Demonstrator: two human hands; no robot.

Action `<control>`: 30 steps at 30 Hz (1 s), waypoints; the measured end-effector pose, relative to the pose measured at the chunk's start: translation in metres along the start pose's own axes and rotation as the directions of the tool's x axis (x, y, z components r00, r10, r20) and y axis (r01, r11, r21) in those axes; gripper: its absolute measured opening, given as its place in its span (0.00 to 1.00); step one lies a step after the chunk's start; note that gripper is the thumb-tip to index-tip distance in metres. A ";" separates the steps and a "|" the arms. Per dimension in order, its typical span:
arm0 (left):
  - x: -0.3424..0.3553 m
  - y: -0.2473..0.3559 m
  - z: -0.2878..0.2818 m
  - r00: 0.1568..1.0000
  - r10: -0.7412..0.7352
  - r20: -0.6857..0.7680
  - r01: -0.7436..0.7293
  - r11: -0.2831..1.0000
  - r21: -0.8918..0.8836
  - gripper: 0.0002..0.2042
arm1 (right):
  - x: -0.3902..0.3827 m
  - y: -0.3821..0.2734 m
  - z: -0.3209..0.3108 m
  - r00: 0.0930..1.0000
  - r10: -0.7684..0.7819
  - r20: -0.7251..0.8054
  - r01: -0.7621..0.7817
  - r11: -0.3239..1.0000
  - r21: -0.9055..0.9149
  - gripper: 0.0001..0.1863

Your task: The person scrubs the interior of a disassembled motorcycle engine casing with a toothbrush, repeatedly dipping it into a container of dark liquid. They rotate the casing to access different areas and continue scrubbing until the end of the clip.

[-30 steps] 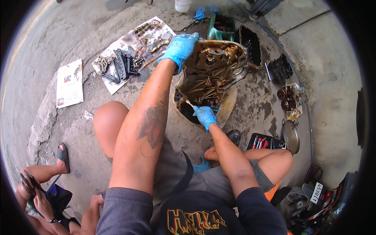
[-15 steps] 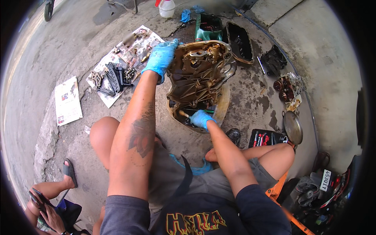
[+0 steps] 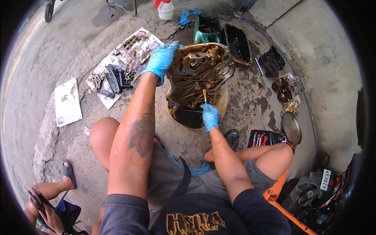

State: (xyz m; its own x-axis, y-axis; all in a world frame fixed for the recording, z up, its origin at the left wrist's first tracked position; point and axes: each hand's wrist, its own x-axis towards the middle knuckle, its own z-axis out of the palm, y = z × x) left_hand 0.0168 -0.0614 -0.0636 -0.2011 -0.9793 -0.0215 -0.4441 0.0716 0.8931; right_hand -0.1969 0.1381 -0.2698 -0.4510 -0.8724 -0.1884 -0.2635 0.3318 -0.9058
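Note:
My left hand [image 3: 161,59], in a blue glove, is closed on the upper left rim of a large oily metal engine cover [image 3: 187,80]. The cover stands tilted, its ribbed brown inner side facing me and its lower end in a round basin [image 3: 223,107]. Dark liquid [image 3: 187,118] shows in the basin's near part. In my gloved right hand [image 3: 210,116] is a small brush [image 3: 205,95], fingers closed round its handle. The brush's pale tip points away from me, against or just over the lower ribs; actual contact is hard to tell.
Bolts and dark brackets [image 3: 112,79] lie on paper at the left. Behind the cover stand a cut green container [image 3: 205,30] and a black oil pan [image 3: 237,45]. Oily parts [image 3: 287,89] and a round metal lid [image 3: 292,128] lie right. Another person's hand [image 3: 51,219] holds a phone lower left.
My right hand has moved right and slightly up, bringing the brush out of the basin to the cover's lower ribs. My left hand keeps its hold on the rim.

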 end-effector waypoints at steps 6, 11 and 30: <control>-0.002 0.001 0.005 0.997 0.058 -0.052 -0.055 0.997 0.052 0.25 | 0.002 0.006 0.010 0.984 0.180 -0.016 -0.175 0.970 0.170 0.12; 0.002 -0.009 -0.001 0.999 0.019 -0.027 -0.018 0.999 0.046 0.22 | 0.006 0.002 -0.001 0.997 -0.075 0.022 0.075 0.997 0.011 0.13; 0.001 -0.002 0.003 0.997 -0.028 -0.068 0.022 0.996 -0.084 0.25 | -0.009 -0.020 0.010 0.646 0.493 0.583 0.418 0.411 -0.810 0.15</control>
State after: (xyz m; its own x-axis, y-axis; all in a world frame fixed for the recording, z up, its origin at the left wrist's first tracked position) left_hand 0.0151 -0.0618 -0.0663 -0.1289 -0.9915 -0.0161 -0.3731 0.0335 0.9272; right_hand -0.1787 0.1355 -0.2535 0.0760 -0.6088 -0.7896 -0.9877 0.0628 -0.1435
